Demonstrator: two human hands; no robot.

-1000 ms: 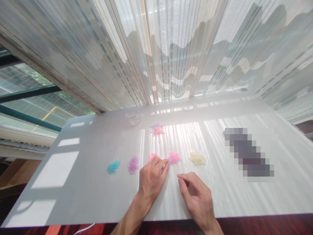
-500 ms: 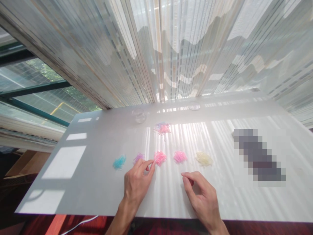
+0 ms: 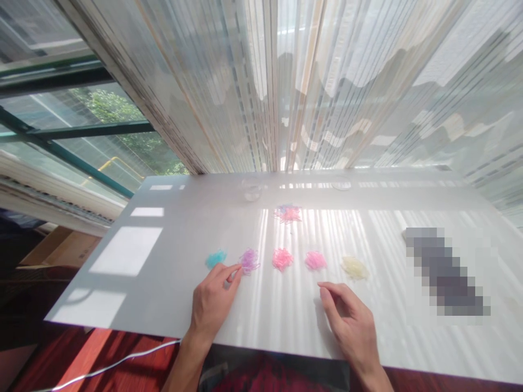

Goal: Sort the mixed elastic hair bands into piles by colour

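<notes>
My left hand [image 3: 216, 296] is closed in a pinch at the lower left edge of a pile of thin purple bands [image 3: 250, 261]; anything between its fingertips is too small to make out. Just beyond its knuckles lies a teal pile [image 3: 216, 258]. To the right, in the same row, are a coral-pink pile [image 3: 282, 259], a pink pile [image 3: 316, 260] and a pale yellow pile [image 3: 354, 267]. My right hand [image 3: 350, 321] rests on the table below the pink and yellow piles, fingers curled, thumb and forefinger close together, with nothing visible in them.
Farther back sits a mixed pink and blue pile [image 3: 288, 213]. Two clear round dishes [image 3: 252, 190] [image 3: 341, 184] stand near the back edge of the white table [image 3: 171, 283]. A blurred-out dark object [image 3: 447, 275] lies at right. Sheer curtains [image 3: 294, 98] hang behind.
My left hand has moved from the coral-pink pile leftward to the purple one. My right hand stays in about the same place on the table. The whole view has shifted a little.
</notes>
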